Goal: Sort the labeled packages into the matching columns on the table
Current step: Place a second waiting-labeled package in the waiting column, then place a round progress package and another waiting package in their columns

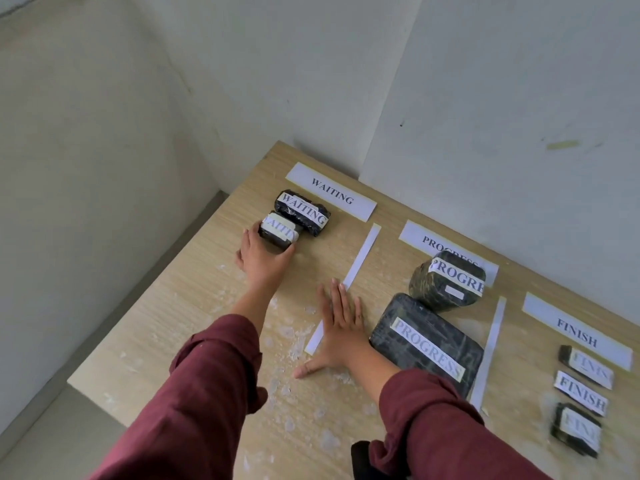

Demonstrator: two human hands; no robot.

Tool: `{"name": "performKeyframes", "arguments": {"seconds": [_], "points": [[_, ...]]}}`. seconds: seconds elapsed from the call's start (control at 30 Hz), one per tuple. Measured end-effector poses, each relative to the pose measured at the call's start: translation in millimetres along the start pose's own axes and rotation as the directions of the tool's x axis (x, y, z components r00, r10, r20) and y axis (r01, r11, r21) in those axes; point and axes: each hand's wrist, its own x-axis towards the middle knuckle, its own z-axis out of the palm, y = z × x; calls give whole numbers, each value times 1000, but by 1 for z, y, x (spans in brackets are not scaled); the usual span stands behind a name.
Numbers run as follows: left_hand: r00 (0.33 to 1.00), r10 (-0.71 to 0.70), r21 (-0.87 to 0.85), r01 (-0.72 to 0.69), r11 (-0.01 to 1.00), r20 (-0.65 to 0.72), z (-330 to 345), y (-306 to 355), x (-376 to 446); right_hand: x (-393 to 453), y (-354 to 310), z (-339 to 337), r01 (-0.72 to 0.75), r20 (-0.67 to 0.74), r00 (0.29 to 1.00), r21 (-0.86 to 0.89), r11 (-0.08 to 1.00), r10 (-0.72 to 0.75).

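Observation:
My left hand (261, 259) grips a small black package labelled WAITING (278, 233) that rests on the table, touching a second WAITING package (303, 213) under the WAITING sign (330, 191). My right hand (341, 329) lies flat and open on the table, across the paper strip (360, 259) dividing the first two columns. Two PROGRESS packages, a small one (446, 280) and a large flat one (427, 344), sit below the PROGRESS sign (420, 239). Three small FINISH packages (585, 367) (581, 393) (576, 429) line up under the FINISH sign (576, 332).
The wooden table (207, 306) stands in a corner, with walls behind and to the left. A second paper strip (490, 348) separates PROGRESS from FINISH. White residue patches mark the tabletop near me. A dark object (360, 457) shows at the bottom edge by my right sleeve.

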Motion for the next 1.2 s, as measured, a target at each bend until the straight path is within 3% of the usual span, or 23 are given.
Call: {"name": "performKeyframes", "arguments": {"seconds": [0.37, 0.47, 0.57, 0.67, 0.77, 0.9, 1.07, 1.13, 1.2], "points": [[982, -50, 70, 37, 997, 184, -19, 3, -25, -12, -11, -7, -21, -29, 999, -93, 995, 18], [994, 10, 26, -12, 1000, 108, -22, -4, -62, -47, -15, -7, 157, -196, 971, 108, 982, -134], [995, 82, -38, -80, 996, 54, -22, -14, -116, -100, 9, -1, 283, -345, 923, 298, 912, -173], [974, 193, -87, -184, 979, 117, -20, -27, -170, -151, 60, 15, 271, -472, 880, 400, 876, -57], [898, 329, -131, -303, 944, 292, -15, -33, -221, -199, 111, 38, 136, -530, 828, 503, 853, 181], [756, 420, -210, -365, 907, 502, -4, -29, -269, -249, 146, 73, -12, -494, 749, 656, 755, 441], [636, 340, -201, -282, 938, 693, 3, -9, -290, -272, 145, 110, -133, -283, 770, 805, 578, 571], [618, 326, -189, -277, 942, 716, 4, -4, -294, -274, 136, 115, -148, -233, 836, 776, 613, 497], [625, 306, -165, -274, 947, 719, 5, -3, -296, -273, 130, 119, -212, -185, 893, 632, 746, 410]]}}
